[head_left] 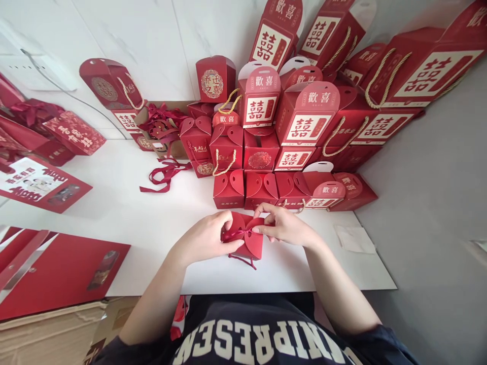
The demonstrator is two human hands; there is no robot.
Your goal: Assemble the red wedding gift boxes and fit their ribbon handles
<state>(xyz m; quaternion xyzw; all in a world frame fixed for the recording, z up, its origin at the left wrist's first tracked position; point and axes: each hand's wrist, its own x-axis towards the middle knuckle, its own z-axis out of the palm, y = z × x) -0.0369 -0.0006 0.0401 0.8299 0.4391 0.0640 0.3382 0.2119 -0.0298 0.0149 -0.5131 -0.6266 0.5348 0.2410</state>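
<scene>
A small red box [253,246] with petal-shaped top flaps stands on the white table near its front edge. A dark pink ribbon [238,233] runs across its top through the flap holes. My left hand [207,235] curls round the box's left side, its thumb and fingers closed at the left part of the ribbon. On the right, my right hand [285,225] pinches the ribbon near the middle of the top. A dark red cord [247,262] hangs from the box's front.
Stacked red gift boxes [261,152] line the back of the white table [152,263]. A loose ribbon [163,175] lies at the left, beside a carton [177,149] of ribbons. Large red boxes [72,263] stand far left. A white tissue [353,239] lies right.
</scene>
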